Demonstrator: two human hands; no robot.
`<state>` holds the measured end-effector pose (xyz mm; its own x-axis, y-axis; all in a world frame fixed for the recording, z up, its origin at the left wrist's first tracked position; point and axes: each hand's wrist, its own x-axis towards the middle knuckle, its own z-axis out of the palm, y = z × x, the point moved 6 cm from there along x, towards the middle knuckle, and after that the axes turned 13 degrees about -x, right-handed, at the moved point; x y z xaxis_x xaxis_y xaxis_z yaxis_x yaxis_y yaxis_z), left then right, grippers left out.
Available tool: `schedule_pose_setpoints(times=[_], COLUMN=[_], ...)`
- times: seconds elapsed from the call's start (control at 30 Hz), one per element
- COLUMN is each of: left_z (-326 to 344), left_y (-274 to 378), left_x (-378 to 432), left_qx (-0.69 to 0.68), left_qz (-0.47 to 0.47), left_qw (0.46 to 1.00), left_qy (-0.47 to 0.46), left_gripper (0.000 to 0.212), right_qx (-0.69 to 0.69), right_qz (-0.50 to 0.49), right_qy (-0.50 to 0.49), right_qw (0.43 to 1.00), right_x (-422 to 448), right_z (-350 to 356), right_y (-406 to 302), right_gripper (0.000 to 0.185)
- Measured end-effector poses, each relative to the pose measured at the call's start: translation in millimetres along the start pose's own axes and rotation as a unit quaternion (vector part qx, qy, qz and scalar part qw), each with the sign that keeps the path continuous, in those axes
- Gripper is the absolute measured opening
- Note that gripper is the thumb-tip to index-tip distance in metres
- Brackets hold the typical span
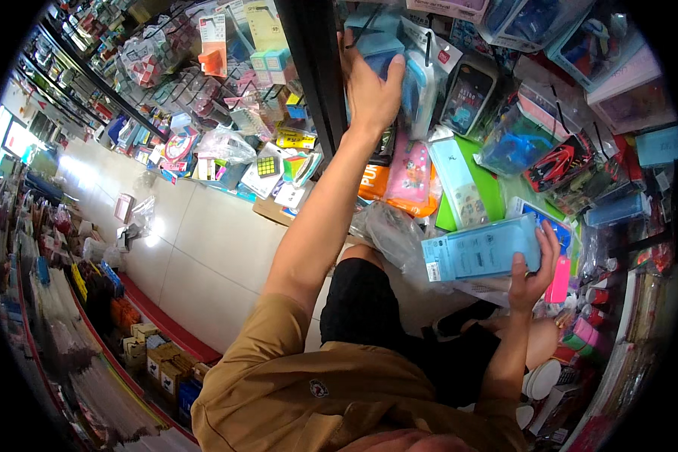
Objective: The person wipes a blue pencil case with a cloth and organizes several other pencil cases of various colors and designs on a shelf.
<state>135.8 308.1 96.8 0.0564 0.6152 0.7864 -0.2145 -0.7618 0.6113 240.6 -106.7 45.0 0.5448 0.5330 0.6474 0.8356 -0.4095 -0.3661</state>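
My left hand point(371, 85) is stretched up to the hanging display, beside a black rack post point(311, 73). Its thumb and fingers span a blue package point(381, 48) below a hook; part of the fingers is hidden. In my right hand point(537, 271) is a light-blue flat box point(474, 248) with a white label at one end, gripped by its right end. To the right of my left hand hang a clear-bagged blue case point(418, 90) and a dark printed case point(469, 96) in clear packaging. Below them lie a pink printed pouch point(409, 175) and a bright green folder point(486, 186).
A crumpled clear plastic bag point(392, 231) lies near my knee. Black hooks carry more packaged goods, including a red and black item point(559, 161). Left of the post, shelf stock includes a puzzle cube point(266, 166). Loose packaging point(141, 217) lies on the tiled floor point(203, 248).
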Motion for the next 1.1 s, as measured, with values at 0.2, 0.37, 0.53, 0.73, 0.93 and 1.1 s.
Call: schedule_pose_setpoints(times=[0.2,0.37,0.53,0.73,0.93,1.1], left_z=[1,6,7,15,9,6], left_y=[9,0,4,8,4,10], left_x=[10,27,32,31,24,21], left_qx=[-0.075,-0.002,0.054,0.122,0.077,0.064], left_qz=[-0.018,-0.036,0.047,0.092,0.068,0.026], left_qw=[0.994,0.988,0.99,0.986,0.99,0.993], left_qy=[0.073,0.152,0.119,0.07,0.101,0.097], left_gripper=[0.041,0.043,0.038,0.043,0.035,0.036], right_qx=[-0.002,-0.008,-0.009,-0.014,-0.001,0.005], right_qz=[-0.012,-0.017,-0.001,-0.005,-0.007,-0.007], right_qy=[0.004,0.003,-0.005,-0.011,-0.007,-0.009], right_qw=[1.0,1.0,1.0,1.0,1.0,1.0], right_x=[0,-1,-5,-3,-2,-4], right_z=[3,0,-2,-1,-6,-3], right_y=[-9,-12,-8,-8,-10,-7], right_gripper=[0.051,0.052,0.052,0.05,0.051,0.054])
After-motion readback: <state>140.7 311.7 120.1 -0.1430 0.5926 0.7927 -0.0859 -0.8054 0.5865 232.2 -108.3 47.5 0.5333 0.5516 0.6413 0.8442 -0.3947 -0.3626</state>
